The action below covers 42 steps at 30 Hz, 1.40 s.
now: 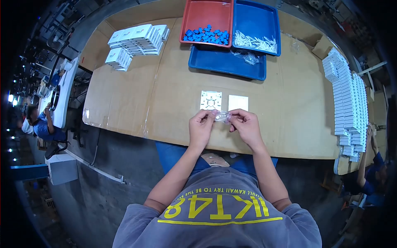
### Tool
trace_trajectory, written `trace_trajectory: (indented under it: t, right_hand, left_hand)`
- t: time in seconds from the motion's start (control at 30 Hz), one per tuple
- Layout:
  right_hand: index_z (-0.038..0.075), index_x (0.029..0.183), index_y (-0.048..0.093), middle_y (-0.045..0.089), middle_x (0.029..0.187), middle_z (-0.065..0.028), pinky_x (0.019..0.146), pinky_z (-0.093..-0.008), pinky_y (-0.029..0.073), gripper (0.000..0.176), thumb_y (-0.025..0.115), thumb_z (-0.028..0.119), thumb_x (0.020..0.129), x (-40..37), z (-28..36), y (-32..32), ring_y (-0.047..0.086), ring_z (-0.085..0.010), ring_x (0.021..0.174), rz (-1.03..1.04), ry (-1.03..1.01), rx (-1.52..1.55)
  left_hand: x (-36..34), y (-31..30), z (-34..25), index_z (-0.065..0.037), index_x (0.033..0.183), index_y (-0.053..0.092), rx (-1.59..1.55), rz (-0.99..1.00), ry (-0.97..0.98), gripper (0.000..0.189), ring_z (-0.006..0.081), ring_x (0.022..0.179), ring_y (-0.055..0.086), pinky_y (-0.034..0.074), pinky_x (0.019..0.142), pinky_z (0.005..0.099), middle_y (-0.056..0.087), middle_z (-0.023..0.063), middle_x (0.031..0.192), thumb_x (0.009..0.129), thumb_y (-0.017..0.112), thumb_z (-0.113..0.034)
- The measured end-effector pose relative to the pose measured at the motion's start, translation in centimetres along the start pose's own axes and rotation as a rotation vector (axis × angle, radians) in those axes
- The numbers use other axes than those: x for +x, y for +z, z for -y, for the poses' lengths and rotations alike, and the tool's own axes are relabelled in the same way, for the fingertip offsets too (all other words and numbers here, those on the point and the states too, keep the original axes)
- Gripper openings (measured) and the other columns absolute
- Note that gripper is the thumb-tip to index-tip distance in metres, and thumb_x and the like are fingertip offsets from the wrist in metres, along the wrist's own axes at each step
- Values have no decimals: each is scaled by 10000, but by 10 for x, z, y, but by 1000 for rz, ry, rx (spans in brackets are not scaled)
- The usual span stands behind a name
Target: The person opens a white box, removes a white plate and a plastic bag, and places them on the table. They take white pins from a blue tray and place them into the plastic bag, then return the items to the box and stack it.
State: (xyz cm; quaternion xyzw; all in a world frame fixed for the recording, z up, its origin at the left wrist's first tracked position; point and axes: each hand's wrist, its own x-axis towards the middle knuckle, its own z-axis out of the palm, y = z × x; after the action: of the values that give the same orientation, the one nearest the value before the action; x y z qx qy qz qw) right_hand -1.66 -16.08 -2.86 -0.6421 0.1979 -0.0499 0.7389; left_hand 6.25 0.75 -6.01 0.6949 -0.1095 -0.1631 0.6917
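A small clear plastic bag [221,117] is stretched between my two hands, near the front edge of the table. My left hand [201,126] pinches its left end, and my right hand [245,125] pinches the right end. What the bag contains is too small to make out. Just beyond my left hand lies a square white plastic piece [211,100] with dark holes and fittings showing. Beside it, past my right hand, lies a plain white square plate [238,102].
Ahead stand a red tray [206,12] of blue pieces [208,35], a blue tray [256,18] of white plugs [255,42], and a lower blue tray [219,64] with plastic bags. White boxes [138,38] are stacked left, more white units [346,99] right. People sit at both sides.
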Motion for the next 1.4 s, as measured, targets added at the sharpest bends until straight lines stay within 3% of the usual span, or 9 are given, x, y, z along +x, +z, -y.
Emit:
trace_trajectory:
  t: [0.07,0.2,0.27,0.37,0.83,0.93,1.03,1.13,1.4]
  right_hand:
    - [-59,1107,730,722,832,-53,548,-218,482,158,681,34,989,-1,2,-1,600,-63,614,-10,10,-28]
    - [-60,1094,750,731,835,-54,547,-217,464,160,677,26,981,-4,7,-1,581,-51,616,4,22,-57]
    - [-62,1085,755,731,832,-50,563,-217,460,160,678,21,973,-4,8,0,576,-46,632,17,9,-88]
    - [-67,1073,758,728,827,-41,591,-220,461,159,680,16,963,-5,7,-2,575,-41,660,30,2,-172]
    - [-10,1164,641,724,835,-62,593,-264,504,171,655,66,1011,-11,31,-3,641,-86,706,98,109,-324]
    - [-32,1149,659,735,1024,-91,773,-310,561,181,616,112,1047,-9,35,-8,688,-145,924,13,-173,-632]
    - [-48,1165,687,708,1175,-100,931,-335,537,254,572,163,1084,-7,33,-13,668,-190,1074,188,-226,-462]
    - [-56,1218,697,681,1286,-138,922,-343,550,357,554,249,1100,-1,17,-14,680,-231,1073,284,-129,-318]
    - [20,1359,682,761,1021,-98,926,-311,523,459,486,365,1128,-1,20,-15,659,-144,942,392,57,-216]
  left_hand:
    - [-1,0,-29,-51,1217,726,283,-89,290,401,158,914,660,528,797,317,709,81,1084,903,821,-282]
    - [0,-7,-68,-79,1200,744,682,121,641,480,261,1061,651,485,963,396,698,83,1171,788,877,-287]
    - [4,-13,-62,-82,1197,744,685,316,620,499,296,1086,647,464,1007,419,707,69,1155,763,886,-283]
    - [5,-13,-52,-85,1182,750,644,334,579,480,283,1065,660,490,970,409,712,65,1135,760,888,-267]
    - [-1,-12,-32,-28,1155,732,257,368,111,340,193,1064,692,542,933,329,733,75,1137,855,854,-133]
    - [0,-11,-10,-4,1180,720,-70,379,-108,325,150,1032,690,549,915,299,747,77,1136,916,818,-168]
    - [-1,-9,-8,17,1206,709,-310,412,-268,323,129,1016,691,551,900,270,748,74,1142,976,764,-203]
    - [-2,-8,-7,22,1256,684,-377,465,-377,328,146,1008,699,561,912,290,739,98,1166,1034,680,-219]
    - [-10,-3,12,-15,1231,685,-652,598,-631,362,167,973,712,577,887,312,732,95,1158,1068,623,-331]
